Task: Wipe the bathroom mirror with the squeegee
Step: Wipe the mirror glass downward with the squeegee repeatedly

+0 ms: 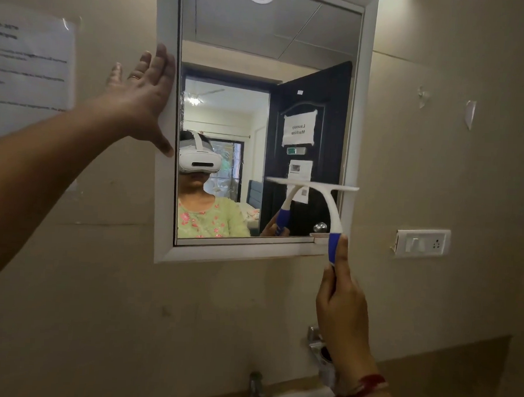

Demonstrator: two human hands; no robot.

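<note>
Squeegee on mirror, lower right
Right hand (pixel 341 305) is wrapped around the blue grip of the squeegee (pixel 321 198); its white blade lies level against the mirror (pixel 262 61) glass near the right frame edge. Left hand (pixel 144 98) is flat, fingers spread, pressed on the mirror's white left frame (pixel 161 193). Wall switch (pixel 422 243) sits right of the mirror

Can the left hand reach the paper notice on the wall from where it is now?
Probably yes. The left hand lies open on the mirror frame, and the paper notice hangs just beside it on the wall, with nothing between them.
</note>
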